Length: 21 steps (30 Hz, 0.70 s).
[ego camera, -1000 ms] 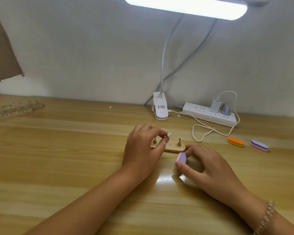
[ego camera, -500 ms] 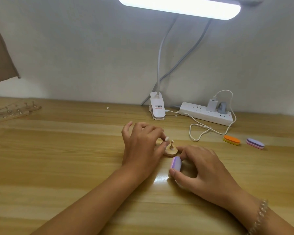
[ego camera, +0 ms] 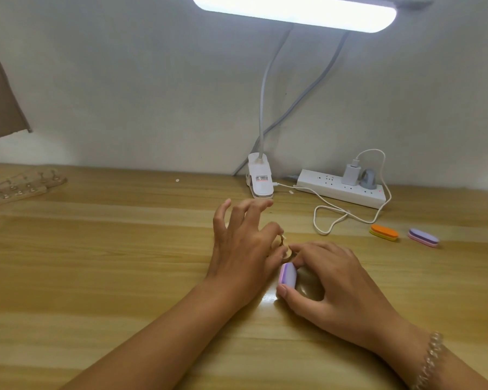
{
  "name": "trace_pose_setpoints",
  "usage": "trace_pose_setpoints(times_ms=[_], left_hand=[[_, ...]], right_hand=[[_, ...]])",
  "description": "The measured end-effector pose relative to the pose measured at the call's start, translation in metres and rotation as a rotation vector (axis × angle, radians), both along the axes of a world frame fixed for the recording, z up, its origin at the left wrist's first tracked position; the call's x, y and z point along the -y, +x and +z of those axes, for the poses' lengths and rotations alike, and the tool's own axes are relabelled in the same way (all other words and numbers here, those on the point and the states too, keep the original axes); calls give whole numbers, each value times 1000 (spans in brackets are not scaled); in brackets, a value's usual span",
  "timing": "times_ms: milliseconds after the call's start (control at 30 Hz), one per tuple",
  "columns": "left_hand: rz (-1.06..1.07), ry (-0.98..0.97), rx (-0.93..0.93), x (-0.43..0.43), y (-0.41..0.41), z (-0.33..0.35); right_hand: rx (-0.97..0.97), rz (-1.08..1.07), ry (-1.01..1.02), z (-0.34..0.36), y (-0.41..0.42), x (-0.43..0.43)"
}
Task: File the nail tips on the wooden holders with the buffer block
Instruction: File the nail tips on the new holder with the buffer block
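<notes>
A small wooden nail holder [ego camera: 285, 253] sits on the wooden table [ego camera: 96, 277], mostly hidden between my two hands. My left hand [ego camera: 243, 249] pinches it with thumb and index finger, the other fingers spread and lifted. A thin peg with a nail tip [ego camera: 282, 238] sticks up beside the index fingertip. My right hand [ego camera: 333, 288] grips a purple buffer block [ego camera: 287, 275] between thumb and fingers, just below the holder.
Two more buffer blocks, an orange one [ego camera: 383, 232] and a purple one [ego camera: 423, 237], lie at the right. A white power strip [ego camera: 333, 190] with a looping cable and the lamp clamp [ego camera: 261, 180] stand at the back. Long wooden holders [ego camera: 20, 187] lie far left.
The left hand has turned the wooden holder end-on and drawn it closer, with its outer fingers now spread. The right hand with the buffer block has stayed just below it.
</notes>
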<state>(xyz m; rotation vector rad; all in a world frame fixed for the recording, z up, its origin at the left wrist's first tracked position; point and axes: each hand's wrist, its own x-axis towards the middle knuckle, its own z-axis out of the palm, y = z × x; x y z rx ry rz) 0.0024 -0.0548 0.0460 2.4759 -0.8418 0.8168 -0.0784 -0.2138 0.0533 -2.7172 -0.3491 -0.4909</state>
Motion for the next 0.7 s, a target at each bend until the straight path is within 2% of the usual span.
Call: trace_pose_setpoints(times_ms=[133,267,333,500,633,700], left_hand=[[-40,-8,22,0,-1,2],[-105,-42,122,1,-5,4],[-171,-108,121,-2,-6,4],[-266,-180,-63,-11,-11,4],[-338,-94,-138,-12,-8,0],[-368,-66,-177,-13,-6,-1]], right_hand=[[7,7,-9,-1,1,0],[16,-13,23,0,1,0],[62,-64,135,0,2,1],[205,-175,448,4,3,13],[246,-76,238,2,0,3],[226,-100,217,0,3,3]])
